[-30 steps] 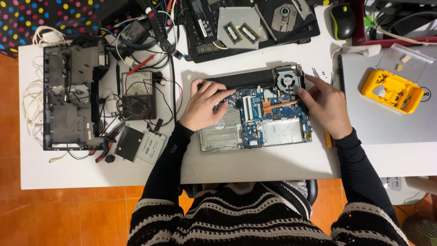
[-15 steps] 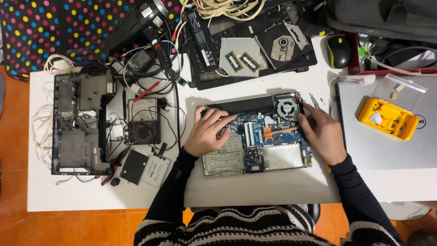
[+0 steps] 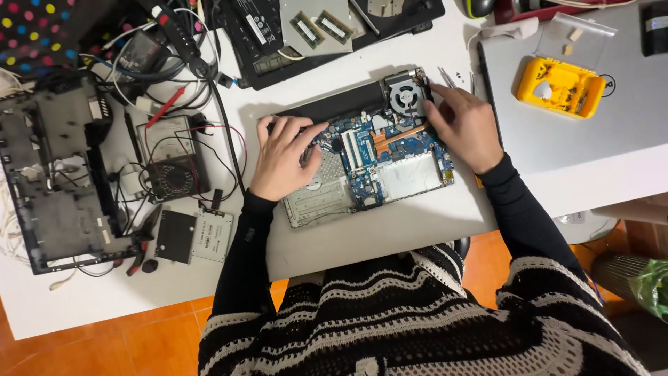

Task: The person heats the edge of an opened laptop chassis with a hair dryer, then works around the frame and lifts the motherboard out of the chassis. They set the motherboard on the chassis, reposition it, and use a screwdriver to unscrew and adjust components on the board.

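While seen from the head camera, opened laptop point(image 3: 362, 157) lying bare on the white surface point(image 3: 417, 230), cover already off, board and fan point(image 3: 406, 94) showing. Left hand point(image 3: 282, 157) flat on its left part, fingers point(image 3: 296, 129) spread wide. Right hand point(image 3: 467, 127) beside the fan, fingers curled narrow, holding nothing visible. Yellow screw box point(image 3: 560, 87) well off right. Board not yet lifted out.

A home electronics repair bench

A white table point(image 3: 390, 230) on orange floor tiles point(image 3: 125, 341) is crowded with an opened laptop board point(image 3: 379, 163), a stripped black chassis point(image 3: 52, 174) left of the hands, tangled cables point(image 3: 174, 49), a multimeter point(image 3: 170, 157) and a yellow bit case point(image 3: 560, 87).
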